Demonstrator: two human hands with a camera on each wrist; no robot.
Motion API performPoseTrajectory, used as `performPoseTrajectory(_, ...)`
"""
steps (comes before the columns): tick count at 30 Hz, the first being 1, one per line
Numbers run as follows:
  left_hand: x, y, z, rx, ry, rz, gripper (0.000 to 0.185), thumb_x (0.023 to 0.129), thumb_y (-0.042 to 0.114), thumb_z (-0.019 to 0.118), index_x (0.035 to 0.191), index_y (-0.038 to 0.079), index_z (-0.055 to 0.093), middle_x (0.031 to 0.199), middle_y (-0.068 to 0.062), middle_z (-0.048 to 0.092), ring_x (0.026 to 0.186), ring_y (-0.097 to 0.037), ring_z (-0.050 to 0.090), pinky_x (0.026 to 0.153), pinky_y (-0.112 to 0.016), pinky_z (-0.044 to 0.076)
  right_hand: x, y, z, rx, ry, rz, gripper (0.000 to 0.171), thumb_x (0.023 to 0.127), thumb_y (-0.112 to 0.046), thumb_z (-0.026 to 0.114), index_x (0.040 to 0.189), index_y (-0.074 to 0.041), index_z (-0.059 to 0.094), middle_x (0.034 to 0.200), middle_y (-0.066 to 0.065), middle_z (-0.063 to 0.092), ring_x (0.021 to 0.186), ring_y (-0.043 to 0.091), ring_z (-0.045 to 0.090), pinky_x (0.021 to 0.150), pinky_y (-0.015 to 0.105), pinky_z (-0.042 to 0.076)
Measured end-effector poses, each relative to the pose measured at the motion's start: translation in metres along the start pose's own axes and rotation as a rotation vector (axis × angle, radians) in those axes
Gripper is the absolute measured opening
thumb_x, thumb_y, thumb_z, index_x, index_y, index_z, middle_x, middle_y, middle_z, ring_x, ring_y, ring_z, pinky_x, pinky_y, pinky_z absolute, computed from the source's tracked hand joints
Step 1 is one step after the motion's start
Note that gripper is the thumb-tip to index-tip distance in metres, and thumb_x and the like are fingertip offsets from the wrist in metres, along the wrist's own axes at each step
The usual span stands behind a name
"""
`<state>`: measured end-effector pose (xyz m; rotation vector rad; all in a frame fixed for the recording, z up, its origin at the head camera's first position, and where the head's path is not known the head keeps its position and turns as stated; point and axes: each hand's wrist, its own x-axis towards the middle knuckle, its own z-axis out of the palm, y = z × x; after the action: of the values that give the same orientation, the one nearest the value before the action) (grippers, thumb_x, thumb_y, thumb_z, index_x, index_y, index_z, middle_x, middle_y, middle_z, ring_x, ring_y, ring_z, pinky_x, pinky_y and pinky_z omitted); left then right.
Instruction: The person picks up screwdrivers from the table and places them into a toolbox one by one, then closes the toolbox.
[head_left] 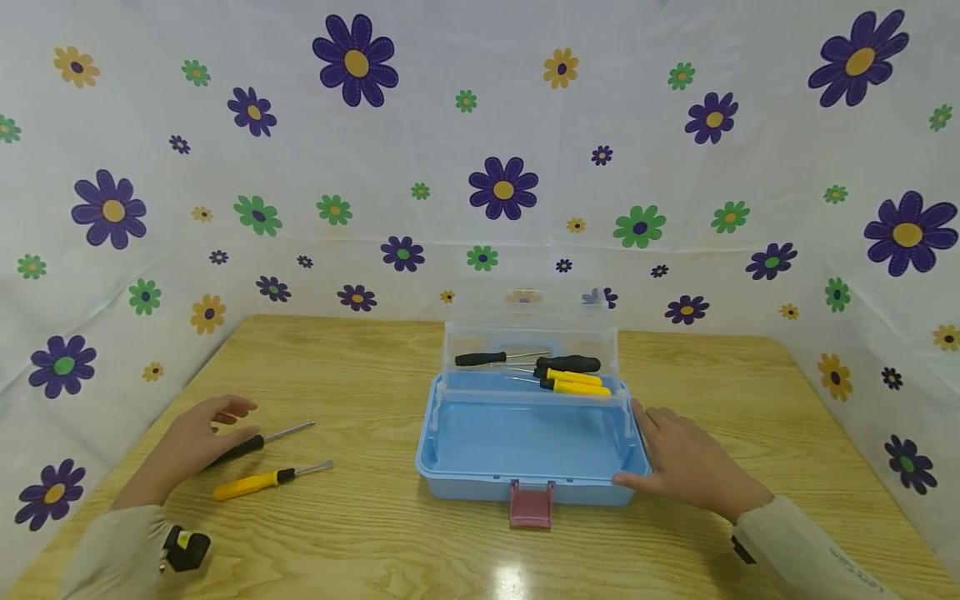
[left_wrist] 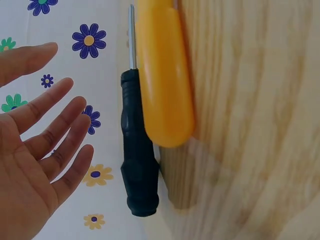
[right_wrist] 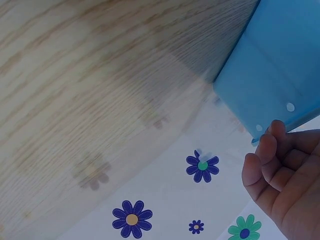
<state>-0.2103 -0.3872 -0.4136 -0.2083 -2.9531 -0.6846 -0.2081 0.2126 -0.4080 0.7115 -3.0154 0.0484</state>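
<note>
My left hand (head_left: pixel 197 433) hovers at the left over a black-handled screwdriver (head_left: pixel 251 447), fingers spread and loosely bent. In the left wrist view that palm holds nothing, beside the black screwdriver handle (left_wrist: pixel 138 145). Closer to me lies a yellow-handled screwdriver (head_left: pixel 255 484), its tip pointing right. My right hand (head_left: pixel 686 458) holds the right end of a light blue toolbox (head_left: pixel 525 492), thumb over the front corner and fingers along the side. From the right wrist, curled fingers (right_wrist: pixel 267 150) meet the edge of the blue box (right_wrist: pixel 280 65).
Behind the box's main compartment, a clear raised tray (head_left: pixel 480 398) carries several screwdrivers with black and yellow handles (head_left: pixel 577 388). A pink latch (head_left: pixel 531 505) hangs open at the front. Flower-patterned cloth (head_left: pixel 420 125) surrounds the wooden table (head_left: pixel 360 550) at the back and sides.
</note>
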Motion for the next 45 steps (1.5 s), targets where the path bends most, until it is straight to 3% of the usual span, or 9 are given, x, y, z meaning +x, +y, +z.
performPoseTrajectory(11, -0.005, -0.014, 0.004, -0.014, -0.082, -0.083, 0.05, 0.09, 0.038, 0.061, 0.121, -0.001, 0.056, 0.117, -0.027, 0.058, 0.102, -0.042, 0.057, 0.08, -0.051, 0.048, -0.002, 0.0, 0.001, -0.001, 0.001, 0.001, 0.11, 0.074, -0.077, 0.052, 0.14, 0.009, 0.036, 0.127, 0.025, 0.055, 0.112, 0.038, 0.057, 0.093, 0.053, 0.047)
performPoseTrajectory(23, -0.009, -0.028, 0.008, 0.004, -0.116, -0.038, 0.047, 0.087, 0.033, 0.067, 0.116, -0.003, 0.057, 0.111, -0.027, 0.061, 0.096, -0.042, 0.059, 0.079, -0.051, 0.049, -0.001, -0.001, 0.001, -0.008, 0.003, 0.0, 0.11, 0.073, -0.078, 0.051, 0.14, 0.009, 0.035, 0.126, 0.025, 0.056, 0.111, 0.038, 0.057, 0.092, 0.052, 0.048)
performPoseTrajectory(45, -0.014, -0.036, 0.005, 0.016, -0.164, -0.07, 0.047, 0.081, 0.028, 0.073, 0.113, -0.002, 0.059, 0.107, -0.025, 0.063, 0.094, -0.041, 0.061, 0.077, -0.053, 0.049, 0.0, 0.001, 0.001, -0.006, 0.012, -0.002, 0.109, 0.074, -0.075, 0.053, 0.14, 0.009, 0.034, 0.125, 0.025, 0.056, 0.11, 0.038, 0.058, 0.092, 0.052, 0.048)
